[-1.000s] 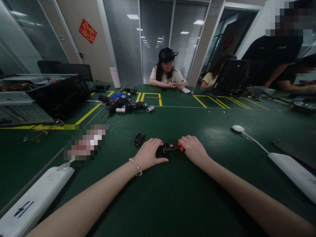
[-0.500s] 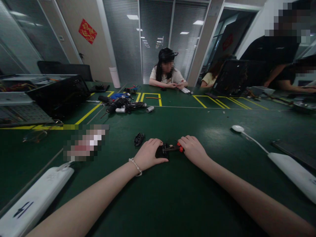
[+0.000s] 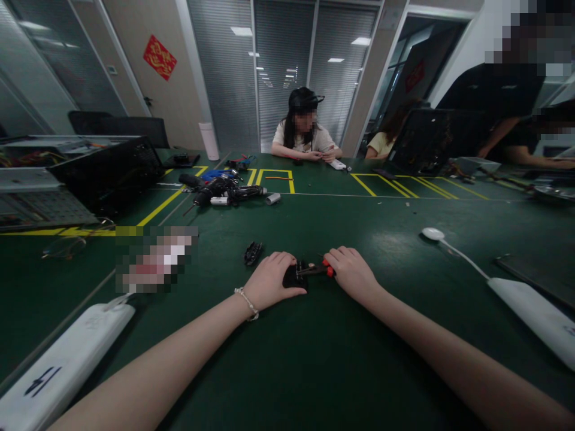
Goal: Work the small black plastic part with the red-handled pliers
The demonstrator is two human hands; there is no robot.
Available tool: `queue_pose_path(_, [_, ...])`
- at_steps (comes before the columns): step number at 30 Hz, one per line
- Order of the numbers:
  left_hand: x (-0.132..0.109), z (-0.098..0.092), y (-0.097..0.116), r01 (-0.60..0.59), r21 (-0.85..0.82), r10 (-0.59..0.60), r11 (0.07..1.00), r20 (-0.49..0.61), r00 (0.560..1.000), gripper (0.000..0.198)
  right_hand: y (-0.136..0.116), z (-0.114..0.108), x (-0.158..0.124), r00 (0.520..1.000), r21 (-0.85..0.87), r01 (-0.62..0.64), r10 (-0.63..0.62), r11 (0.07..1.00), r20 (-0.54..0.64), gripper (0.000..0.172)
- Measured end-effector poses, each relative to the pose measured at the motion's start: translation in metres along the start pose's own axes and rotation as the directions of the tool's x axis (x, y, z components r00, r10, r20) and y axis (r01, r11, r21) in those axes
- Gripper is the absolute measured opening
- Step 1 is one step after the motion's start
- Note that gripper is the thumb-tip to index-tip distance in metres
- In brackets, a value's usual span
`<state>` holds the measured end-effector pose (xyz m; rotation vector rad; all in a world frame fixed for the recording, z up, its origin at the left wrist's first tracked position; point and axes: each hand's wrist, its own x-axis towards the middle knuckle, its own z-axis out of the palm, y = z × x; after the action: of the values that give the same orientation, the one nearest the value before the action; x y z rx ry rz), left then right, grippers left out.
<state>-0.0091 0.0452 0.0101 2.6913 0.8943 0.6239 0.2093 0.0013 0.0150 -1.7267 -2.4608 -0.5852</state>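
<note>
My left hand (image 3: pixel 271 280) is closed round a dark flat piece (image 3: pixel 295 276) on the green table, its thumb along the near edge and its fingers over the far side. What kind of part this is, I cannot tell. My right hand (image 3: pixel 353 268) grips pliers (image 3: pixel 329 268) by their red handles. Their dark jaws point left and reach over the right part of the piece; whether they bite on it is too small to make out. Just beyond my left hand lies a separate black part (image 3: pixel 253 253) with a ridged surface.
White power banks (image 3: pixel 67 359) lie at both sides, the right one (image 3: pixel 530 311) cabled to a white round puck (image 3: pixel 432 234). Glasses (image 3: pixel 65 246), a drill (image 3: pixel 209 194) and an opened computer case (image 3: pixel 108 173) are farther left. A person (image 3: pixel 305 134) sits opposite.
The plier handles have shifted very slightly in my right hand. My left hand and the dark piece stay in place.
</note>
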Motion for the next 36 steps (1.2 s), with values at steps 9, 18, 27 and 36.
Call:
queue_pose_path(9, [-0.0005,-0.0004,-0.0008,0.004,-0.010,-0.004,1.000,0.005,1.000,0.053,0.0015,0.0002,0.0003,1.000,0.000,0.003,-0.003,1.000,-0.007,0.027])
queue_pose_path(18, [0.0001,-0.0001,0.0001,0.001,0.001,-0.001,1.000,-0.005,1.000,0.054,0.0000,-0.0012,-0.0001,1.000,0.001,-0.007,0.007,1.000,0.011,0.028])
queue_pose_path(27, [-0.0007,-0.0009,-0.0007,0.002,-0.001,-0.002,1.000,0.003,1.000,0.053,0.0003,-0.0012,0.0011,1.000,0.013,-0.003,0.003,1.000,0.003,0.027])
queue_pose_path(36, [-0.0004,0.0005,-0.0015,-0.001,-0.005,0.001,1.000,-0.004,1.000,0.053,0.0003,-0.0011,-0.0001,1.000,0.002,-0.009,0.009,1.000,0.005,0.028])
